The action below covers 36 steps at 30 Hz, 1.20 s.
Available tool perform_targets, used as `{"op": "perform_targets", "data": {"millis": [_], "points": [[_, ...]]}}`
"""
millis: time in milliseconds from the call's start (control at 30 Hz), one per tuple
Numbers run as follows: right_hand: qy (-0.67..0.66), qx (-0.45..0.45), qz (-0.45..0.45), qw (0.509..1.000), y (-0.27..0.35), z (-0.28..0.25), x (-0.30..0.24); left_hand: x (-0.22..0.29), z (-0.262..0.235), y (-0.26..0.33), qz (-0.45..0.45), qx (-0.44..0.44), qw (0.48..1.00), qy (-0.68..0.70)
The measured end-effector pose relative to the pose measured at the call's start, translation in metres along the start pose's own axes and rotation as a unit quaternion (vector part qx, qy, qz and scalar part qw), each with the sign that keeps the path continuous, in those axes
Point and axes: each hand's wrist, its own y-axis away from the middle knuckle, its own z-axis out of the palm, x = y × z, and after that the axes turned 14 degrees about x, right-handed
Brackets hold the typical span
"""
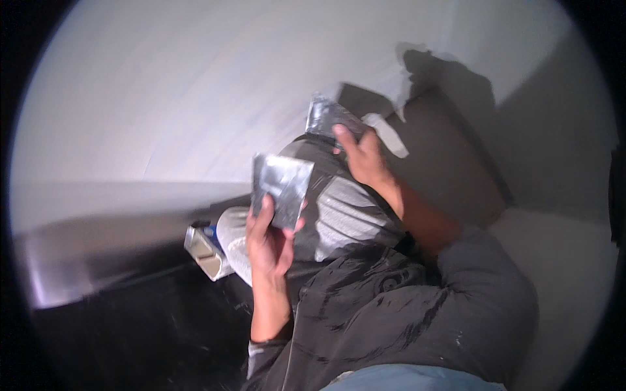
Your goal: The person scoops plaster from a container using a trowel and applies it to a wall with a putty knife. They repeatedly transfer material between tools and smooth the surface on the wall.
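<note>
My left hand (268, 244) is closed on a flat, shiny metal scraper plate (283, 186), thumb on its face and fingers behind. The plate is held up in front of my knee, smeared with grey-white in places. Further away and to the right, my right hand (368, 159) grips a putty knife (323, 117) whose broad metal blade points up and left, close to the wall. A pale, stubby piece (389, 135) shows just beyond that hand; whether it is the knife's handle I cannot tell. The two tools are apart from each other.
A smooth pale wall (163, 98) rises ahead, with shadows of my body and tools at right. My bent leg (352, 208) in stained trousers lies under my hands. At the left stands an open container (208, 253) with beige matter, beside a dark floor (130, 339).
</note>
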Motion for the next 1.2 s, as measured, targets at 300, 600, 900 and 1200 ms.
{"op": "perform_targets", "data": {"millis": [300, 600, 900, 1200], "points": [[0.255, -0.269, -0.307, 0.877, 0.008, -0.021, -0.022, 0.013, 0.020, -0.009, -0.033, -0.079, 0.996, 0.001], [-0.096, -0.212, 0.125, 0.965, 0.024, -0.072, -0.008, -0.002, 0.008, -0.032, 0.564, -0.206, 0.686, -0.412], [-0.249, -0.030, 0.460, 0.852, 0.029, -0.040, -0.061, 0.022, -0.023, -0.026, 0.506, -0.256, 0.513, -0.645], [-0.083, -0.093, -0.265, 0.956, 0.032, 0.026, -0.071, 0.014, -0.007, 0.018, -0.008, -0.091, 0.982, 0.164]]}}
